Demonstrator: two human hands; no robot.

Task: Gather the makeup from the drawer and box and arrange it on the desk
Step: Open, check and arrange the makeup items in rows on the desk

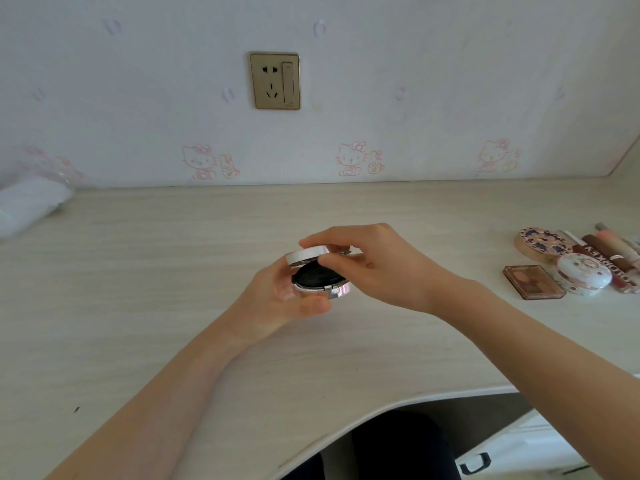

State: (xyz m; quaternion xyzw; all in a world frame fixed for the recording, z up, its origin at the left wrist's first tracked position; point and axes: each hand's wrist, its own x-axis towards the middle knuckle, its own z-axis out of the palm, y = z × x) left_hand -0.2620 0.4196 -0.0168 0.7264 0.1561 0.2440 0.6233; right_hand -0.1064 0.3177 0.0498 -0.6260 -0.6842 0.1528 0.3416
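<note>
A round cushion compact [318,271] is held over the middle of the desk [173,271], just under the centre of the view toward 6 o'clock. Its base is shiny, with a pinkish silver wall, and a small clasp is seen on the near side. Its lid [306,255] is white and flat, and it is lifted only half way, hinged at the far side. Inside, a black round puff [317,277] is seen.

The base is cupped from below by the left hand [277,299], with the fingers curled round the wall and the thumb laid along the near edge. The lid is pinched at its rim by the right hand [374,268], between the thumb and the forefinger (the other fingers are hidden behind the hand).

At 3 o'clock, well apart from the hands, other makeup is laid close together on the desk: a round compact with a dark blue pattern [542,244], a brown eyeshadow palette [533,282], a white domed compact with a flower print [583,277] and several lip gloss tubes [609,251].

At 12 o'clock a gold wall socket [275,81] is fixed on the wallpaper. At 9 o'clock a clear plastic bag [31,202] is seen, blurred. At 5 o'clock a black drawer handle [474,462] is seen below the desk edge.
</note>
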